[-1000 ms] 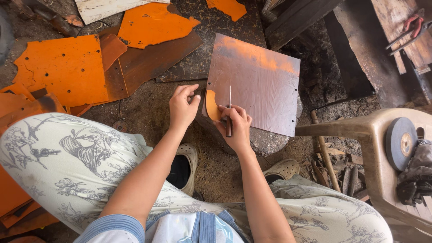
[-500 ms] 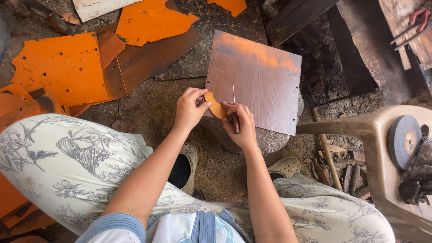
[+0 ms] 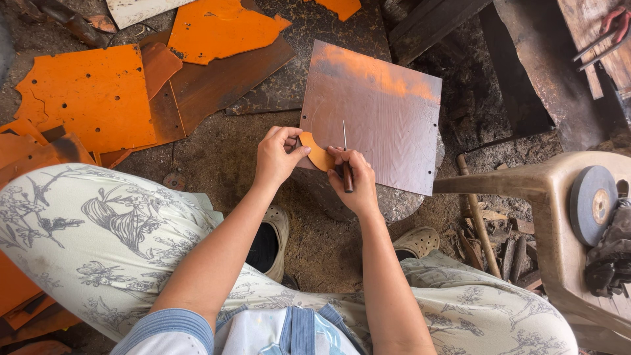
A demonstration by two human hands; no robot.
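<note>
Dirt floor; orange disc (image 3: 320, 155) pinched between fingers (image 3: 297, 152).

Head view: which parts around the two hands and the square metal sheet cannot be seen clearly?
- Thin pointed tool: its handle is wrapped by the right hand; its tip is too small to tell.
- Small orange curved template: one edge is covered by the left hand.
- Grey stone: mostly hidden under the square shiny metal sheet.
- Round grey grinding wheel: its right edge is hidden by a dark cloth.
</note>
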